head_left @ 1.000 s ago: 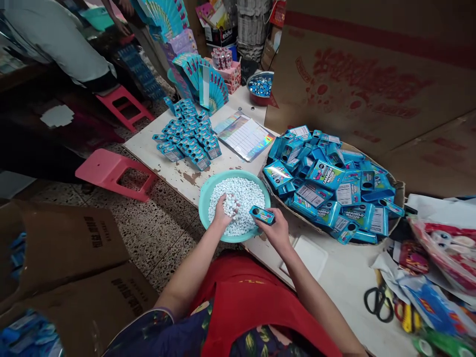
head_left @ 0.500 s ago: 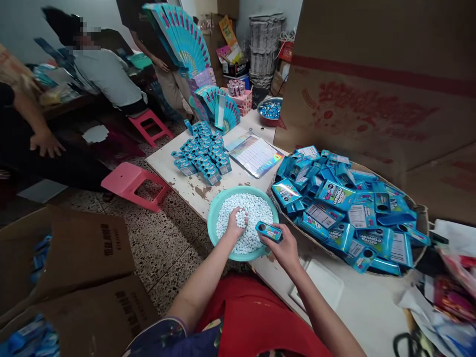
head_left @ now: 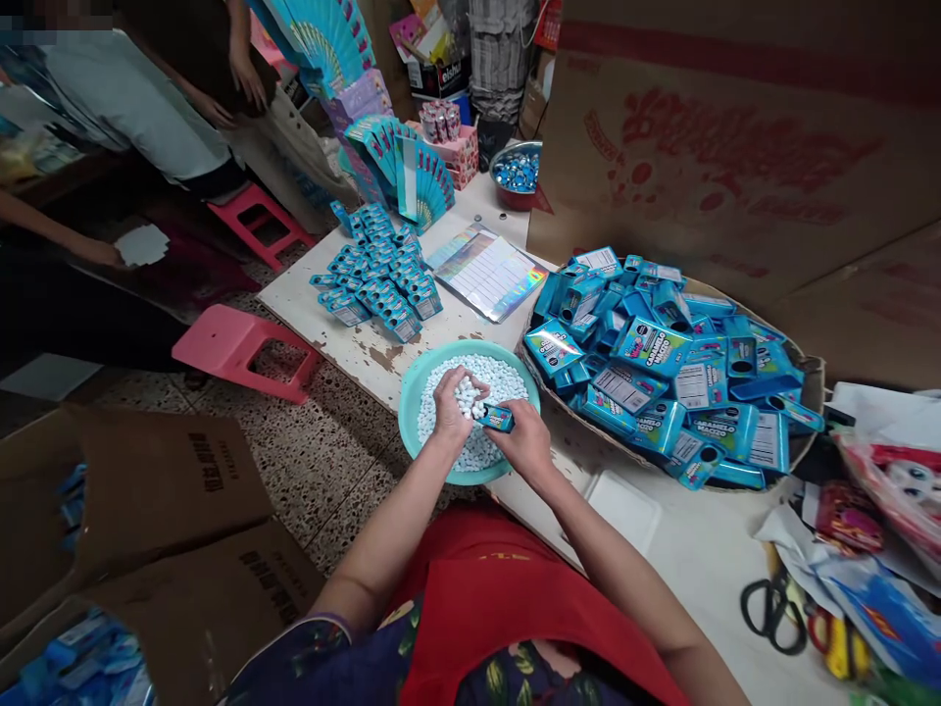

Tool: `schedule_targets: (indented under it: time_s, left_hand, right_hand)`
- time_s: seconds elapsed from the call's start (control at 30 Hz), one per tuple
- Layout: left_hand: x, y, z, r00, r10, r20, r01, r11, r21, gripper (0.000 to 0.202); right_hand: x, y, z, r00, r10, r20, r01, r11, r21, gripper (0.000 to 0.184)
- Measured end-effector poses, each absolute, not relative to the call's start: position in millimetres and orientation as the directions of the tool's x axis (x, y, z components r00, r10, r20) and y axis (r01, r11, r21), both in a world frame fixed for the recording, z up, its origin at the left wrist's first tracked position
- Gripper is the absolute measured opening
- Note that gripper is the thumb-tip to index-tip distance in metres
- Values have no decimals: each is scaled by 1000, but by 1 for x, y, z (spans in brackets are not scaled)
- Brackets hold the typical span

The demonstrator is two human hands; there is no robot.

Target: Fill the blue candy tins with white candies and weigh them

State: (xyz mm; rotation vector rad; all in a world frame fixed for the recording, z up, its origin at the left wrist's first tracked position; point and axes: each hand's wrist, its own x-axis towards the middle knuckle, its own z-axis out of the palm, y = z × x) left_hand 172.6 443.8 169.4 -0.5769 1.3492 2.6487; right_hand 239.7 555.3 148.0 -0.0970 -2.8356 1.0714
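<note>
A turquoise basin (head_left: 410,446) full of small white round candies (head_left: 481,456) stands at the table's near edge. Above it my left hand (head_left: 450,417) is cupped round a handful of the white candies. My right hand (head_left: 525,441) grips a small blue candy box (head_left: 498,419) and tilts it toward the left hand. The box's end touches or nearly touches the candies at my left fingers. Whether any candies are inside the box I cannot tell.
A cardboard tray (head_left: 813,392) heaped with blue boxes lies to the right. Grouped boxes (head_left: 382,275) stand at the back left, near a shiny sheet (head_left: 489,270). Scissors (head_left: 773,613) and a white lid (head_left: 621,515) lie at the right. Pink stools (head_left: 242,348) and people are on the left.
My left hand has lifted with its candies, and my right hand has brought the blue box leftward to meet it. The camera view has shifted. A person at left now holds a white sheet.
</note>
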Motion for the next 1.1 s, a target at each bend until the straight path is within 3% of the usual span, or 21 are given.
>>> schedule_targets:
  time_s: [0.43, 1.1]
  left_hand:
    - [167, 449, 167, -940, -116, -322, -224, -502, 835, 33]
    - [169, 459, 164, -969, -99, -226, -162, -434, 886, 33]
  right_hand:
    - [237, 555, 153, -994, 87, 64, 26, 768, -640, 28]
    - [238, 559, 150, -988, 146, 54, 64, 698, -713, 28]
